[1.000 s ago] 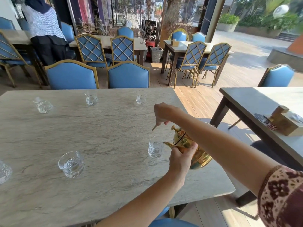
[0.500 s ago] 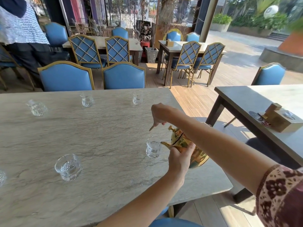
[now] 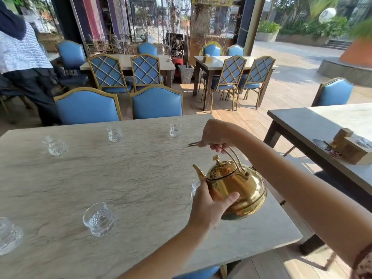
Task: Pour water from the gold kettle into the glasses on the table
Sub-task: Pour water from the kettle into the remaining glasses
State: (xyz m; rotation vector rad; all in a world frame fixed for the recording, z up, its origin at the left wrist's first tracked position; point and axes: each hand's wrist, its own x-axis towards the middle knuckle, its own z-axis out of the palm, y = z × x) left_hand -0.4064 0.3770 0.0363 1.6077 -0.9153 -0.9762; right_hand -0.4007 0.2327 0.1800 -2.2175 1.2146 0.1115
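Observation:
The gold kettle [image 3: 239, 188] hangs above the right part of the marble table [image 3: 141, 178], spout pointing left and nearly level. My right hand [image 3: 216, 134] grips its wire handle from above. My left hand [image 3: 211, 206] supports the kettle's body below the spout. One glass [image 3: 194, 188] stands just behind my left hand, mostly hidden. Other clear glasses stand on the table: a near one [image 3: 99, 218], one at the left edge [image 3: 8, 236], and three along the far side [image 3: 55, 146] [image 3: 114, 133] [image 3: 175, 128].
Two blue chairs [image 3: 157, 102] stand at the table's far edge. A second table [image 3: 326, 121] with a wooden box [image 3: 354, 148] is to the right. A person [image 3: 24, 63] stands at the far left. More tables and chairs fill the background.
The kettle has tipped back from its pour over the near right glass and risen, its spout now level. The view has moved closer.

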